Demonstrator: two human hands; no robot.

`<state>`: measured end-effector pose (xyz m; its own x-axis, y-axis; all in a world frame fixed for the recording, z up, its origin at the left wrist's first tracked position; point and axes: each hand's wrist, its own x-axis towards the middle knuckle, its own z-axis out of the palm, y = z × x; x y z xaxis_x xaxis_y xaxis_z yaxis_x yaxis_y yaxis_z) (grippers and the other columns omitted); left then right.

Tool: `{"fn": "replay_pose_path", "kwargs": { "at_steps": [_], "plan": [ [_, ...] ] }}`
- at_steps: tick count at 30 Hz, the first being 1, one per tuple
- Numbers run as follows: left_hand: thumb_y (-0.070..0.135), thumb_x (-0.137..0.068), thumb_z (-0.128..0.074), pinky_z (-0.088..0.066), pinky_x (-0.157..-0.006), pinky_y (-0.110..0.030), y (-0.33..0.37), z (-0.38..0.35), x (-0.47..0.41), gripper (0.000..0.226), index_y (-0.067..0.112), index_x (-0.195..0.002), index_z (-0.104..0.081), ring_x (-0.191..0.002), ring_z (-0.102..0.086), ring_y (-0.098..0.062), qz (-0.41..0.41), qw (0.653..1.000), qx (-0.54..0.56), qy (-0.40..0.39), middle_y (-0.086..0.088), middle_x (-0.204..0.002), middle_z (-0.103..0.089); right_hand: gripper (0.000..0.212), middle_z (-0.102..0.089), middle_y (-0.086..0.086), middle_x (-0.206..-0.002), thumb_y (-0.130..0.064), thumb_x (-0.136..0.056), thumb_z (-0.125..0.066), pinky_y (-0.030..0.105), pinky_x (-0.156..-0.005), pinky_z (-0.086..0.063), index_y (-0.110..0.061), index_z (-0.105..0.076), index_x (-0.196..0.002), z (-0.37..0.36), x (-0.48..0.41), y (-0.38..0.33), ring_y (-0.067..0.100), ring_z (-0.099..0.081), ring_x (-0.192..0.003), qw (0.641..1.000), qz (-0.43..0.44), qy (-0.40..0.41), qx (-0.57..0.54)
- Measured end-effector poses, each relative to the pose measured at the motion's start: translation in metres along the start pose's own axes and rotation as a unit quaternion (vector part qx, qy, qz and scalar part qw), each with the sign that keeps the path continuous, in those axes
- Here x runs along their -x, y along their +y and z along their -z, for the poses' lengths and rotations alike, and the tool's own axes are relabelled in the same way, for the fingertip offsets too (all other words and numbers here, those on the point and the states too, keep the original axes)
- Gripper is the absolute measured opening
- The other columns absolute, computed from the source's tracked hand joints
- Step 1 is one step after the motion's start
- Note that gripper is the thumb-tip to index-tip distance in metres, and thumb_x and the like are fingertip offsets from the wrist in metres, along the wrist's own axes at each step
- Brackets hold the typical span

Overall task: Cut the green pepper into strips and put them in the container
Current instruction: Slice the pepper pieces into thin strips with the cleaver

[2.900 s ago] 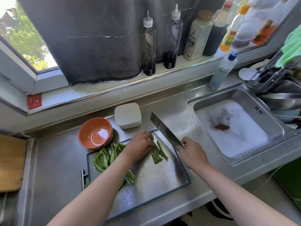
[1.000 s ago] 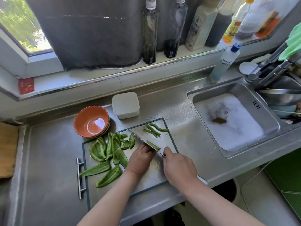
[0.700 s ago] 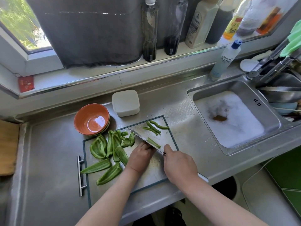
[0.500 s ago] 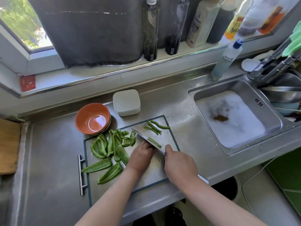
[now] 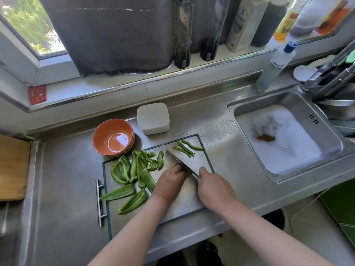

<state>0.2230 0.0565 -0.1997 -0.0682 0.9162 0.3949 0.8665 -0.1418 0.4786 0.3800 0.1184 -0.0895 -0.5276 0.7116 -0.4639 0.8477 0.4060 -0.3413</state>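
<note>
Several green pepper pieces (image 5: pixel 132 175) lie on the left half of the steel cutting board (image 5: pixel 184 200). Three thin pepper strips (image 5: pixel 187 148) rest at the board's far right corner. My right hand (image 5: pixel 214 189) grips the handle of a cleaver (image 5: pixel 180 160), whose blade stands on the board beside my left hand. My left hand (image 5: pixel 170 181) presses down with curled fingers against the blade's left side; whatever piece lies under it is hidden. An empty orange bowl (image 5: pixel 113 138) stands just beyond the board.
A white lidded box (image 5: pixel 153 118) sits behind the board. To the right is a sink (image 5: pixel 288 139) full of foam, with a tap and a soap bottle (image 5: pixel 274 68). Bottles line the windowsill. A wooden board (image 5: pixel 12 167) lies at the far left.
The cleaver has come down from a raised position onto the board, and cut strips now lie at the far right corner. Over the last second both hands stay almost still at the blade.
</note>
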Motion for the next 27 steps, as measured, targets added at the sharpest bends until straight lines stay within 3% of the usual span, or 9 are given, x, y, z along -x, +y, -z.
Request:
{"fn": "replay_pose_path", "kwargs": {
  "at_steps": [5, 11, 17, 22, 27],
  "plan": [
    [-0.002, -0.075, -0.083, -0.054, -0.062, -0.034, 0.0, 0.001, -0.001, 0.015, 0.009, -0.08, -0.075, -0.077, -0.057, -0.022, -0.011, 1.0, -0.004, 0.007, -0.006, -0.079, -0.062, 0.01, -0.063, 0.01, -0.097, -0.03, -0.106, -0.035, 0.037, -0.066, -0.038, -0.022, -0.038, -0.1, -0.002, -0.019, -0.001, 0.028, -0.046, -0.078, 0.999, -0.012, -0.016, -0.041],
    [0.007, -0.086, -0.073, -0.054, -0.062, -0.036, -0.002, -0.002, 0.003, 0.007, 0.008, -0.079, -0.074, -0.079, -0.06, -0.025, -0.004, 1.0, -0.007, 0.011, -0.007, -0.081, -0.062, 0.014, -0.055, 0.003, -0.084, -0.027, -0.105, -0.035, 0.036, -0.063, -0.043, -0.018, -0.045, -0.105, -0.006, -0.011, 0.004, 0.026, -0.052, -0.075, 1.0, -0.006, -0.014, -0.015],
    [0.009, -0.091, -0.069, -0.052, -0.067, -0.036, 0.0, -0.006, 0.006, 0.011, 0.008, -0.081, -0.072, -0.085, -0.059, -0.027, 0.019, 1.0, 0.002, 0.012, -0.008, -0.085, -0.06, 0.013, -0.064, 0.009, -0.098, -0.028, -0.107, -0.034, 0.036, -0.065, -0.036, -0.019, -0.04, -0.1, -0.003, -0.03, -0.014, 0.026, -0.048, -0.077, 1.0, -0.007, -0.001, -0.01],
    [0.014, -0.09, -0.066, -0.049, -0.055, -0.036, 0.002, -0.005, 0.004, 0.018, 0.009, -0.073, -0.069, -0.081, -0.053, -0.023, 0.03, 0.999, -0.019, 0.017, -0.005, -0.08, -0.055, 0.015, -0.065, 0.009, -0.096, -0.031, -0.107, -0.033, 0.036, -0.065, -0.036, -0.02, -0.039, -0.098, -0.003, -0.026, -0.01, 0.027, -0.049, -0.077, 1.0, -0.003, 0.004, -0.011],
    [0.012, -0.087, -0.074, -0.051, -0.058, -0.036, 0.002, -0.005, 0.007, 0.009, 0.01, -0.078, -0.072, -0.08, -0.054, -0.022, 0.048, 0.998, -0.009, 0.032, -0.005, -0.077, -0.057, 0.02, -0.067, 0.009, -0.1, -0.032, -0.107, -0.033, 0.036, -0.066, -0.037, -0.018, -0.046, -0.106, 0.0, -0.013, -0.011, 0.034, -0.062, -0.09, 0.999, 0.019, 0.02, 0.031]
  ]
}}
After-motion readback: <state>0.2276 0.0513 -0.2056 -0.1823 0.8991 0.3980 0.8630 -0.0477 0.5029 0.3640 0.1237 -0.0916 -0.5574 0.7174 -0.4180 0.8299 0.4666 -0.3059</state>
